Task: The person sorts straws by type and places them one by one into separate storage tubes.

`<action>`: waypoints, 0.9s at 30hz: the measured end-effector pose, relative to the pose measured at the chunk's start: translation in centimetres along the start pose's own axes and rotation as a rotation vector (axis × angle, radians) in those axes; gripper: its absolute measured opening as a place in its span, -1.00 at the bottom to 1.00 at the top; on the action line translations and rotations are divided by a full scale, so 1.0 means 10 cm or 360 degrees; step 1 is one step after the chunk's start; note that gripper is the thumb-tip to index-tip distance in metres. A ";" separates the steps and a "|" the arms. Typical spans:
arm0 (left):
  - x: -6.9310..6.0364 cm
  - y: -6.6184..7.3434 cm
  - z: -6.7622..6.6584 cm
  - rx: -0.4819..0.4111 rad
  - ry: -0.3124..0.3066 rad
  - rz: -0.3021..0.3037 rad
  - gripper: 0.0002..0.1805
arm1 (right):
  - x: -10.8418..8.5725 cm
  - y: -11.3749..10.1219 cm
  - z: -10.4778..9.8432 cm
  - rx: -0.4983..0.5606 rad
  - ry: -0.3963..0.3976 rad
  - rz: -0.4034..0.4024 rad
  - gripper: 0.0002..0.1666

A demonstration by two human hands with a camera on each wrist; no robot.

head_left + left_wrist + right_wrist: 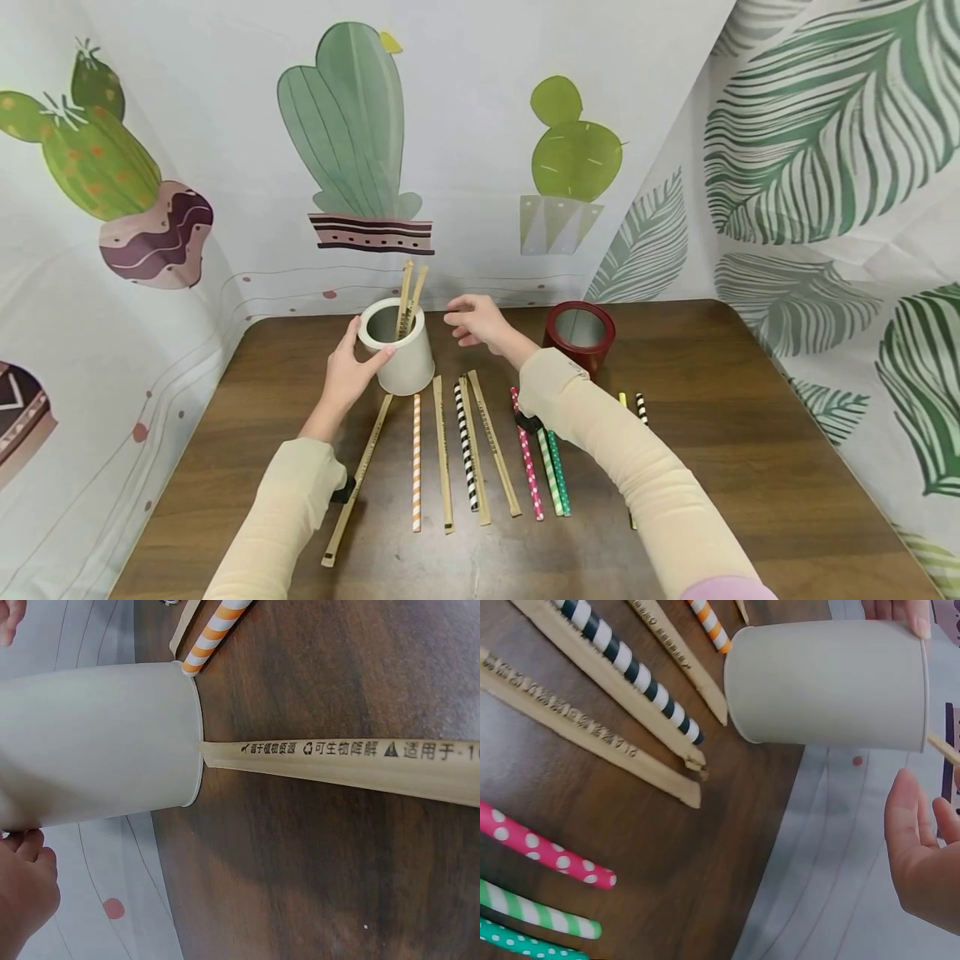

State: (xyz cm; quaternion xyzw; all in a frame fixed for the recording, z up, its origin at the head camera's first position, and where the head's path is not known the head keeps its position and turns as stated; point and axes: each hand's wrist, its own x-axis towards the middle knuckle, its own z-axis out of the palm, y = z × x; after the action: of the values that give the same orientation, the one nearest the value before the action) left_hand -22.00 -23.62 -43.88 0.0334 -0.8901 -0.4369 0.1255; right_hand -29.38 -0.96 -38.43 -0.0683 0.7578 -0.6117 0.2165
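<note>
My left hand (347, 375) grips the white can (406, 367) near its rim, with the thumb on the front and the fingers along the left side. Two straws in brown paper wrappers (409, 300) stand inside it, leaning on the back of the rim. Just right of the can, my right hand (482, 322) hovers with loosely bent fingers and nothing between them. In the right wrist view, that hand (926, 859) is apart from the can. A wrapped straw (330, 761) lies on the table with one end at the can's base.
An orange-striped straw (417, 462), a black-striped straw (466, 450) and several more wrapped straws (495, 446) lie on the brown table (750, 467). Pink dotted (528, 467) and green straws (553, 471) lie further right. A dark red can (581, 337) stands behind my right forearm.
</note>
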 end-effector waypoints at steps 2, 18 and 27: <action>0.00 0.00 0.00 0.0001 -0.0002 -0.0006 -0.03 | 0.00 0.05 -0.02 0.0021 0.0006 0.0015 -0.65; 0.00 0.00 0.00 -0.0002 -0.0002 -0.0003 -0.04 | -0.04 0.64 -0.06 0.0046 0.0059 0.0145 -0.59; 0.00 0.01 0.00 0.0005 -0.0007 0.0001 -0.04 | -0.09 0.88 -0.01 -0.0030 0.0086 0.0177 -0.54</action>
State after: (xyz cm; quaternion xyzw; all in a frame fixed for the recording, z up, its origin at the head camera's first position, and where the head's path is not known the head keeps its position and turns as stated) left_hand -21.97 -23.58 -43.82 0.0325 -0.8910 -0.4356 0.1235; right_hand -27.19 1.63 -46.61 -0.0116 0.7718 -0.5931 0.2289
